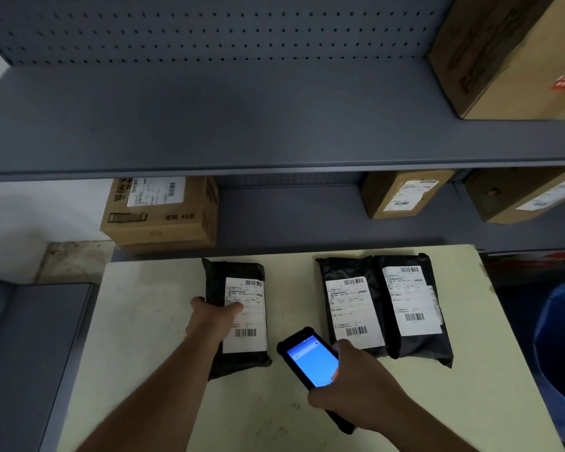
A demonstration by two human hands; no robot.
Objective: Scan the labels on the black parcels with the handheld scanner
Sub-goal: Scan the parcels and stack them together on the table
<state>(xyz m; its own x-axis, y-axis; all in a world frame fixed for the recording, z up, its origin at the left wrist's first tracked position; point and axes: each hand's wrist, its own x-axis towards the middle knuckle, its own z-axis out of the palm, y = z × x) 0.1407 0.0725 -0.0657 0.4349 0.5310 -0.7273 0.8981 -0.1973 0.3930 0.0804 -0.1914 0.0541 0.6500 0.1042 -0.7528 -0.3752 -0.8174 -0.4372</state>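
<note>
Three black parcels with white barcode labels lie on a pale table (150,321). My left hand (211,319) grips the left edge of the left parcel (238,360), thumb resting on its label. The middle parcel (349,308) and the right parcel (411,305) lie side by side, touching, further right. My right hand (362,389) holds the black handheld scanner (310,360), whose blue screen faces up. The scanner sits between the left and middle parcels, its top end pointing away from me.
Grey metal shelves stand behind the table. Cardboard boxes rest on the lower shelf: one at left (163,213), two at right (402,194). A large box (509,53) sits on the upper shelf. A blue bin (561,353) stands right of the table, a grey surface (30,337) left.
</note>
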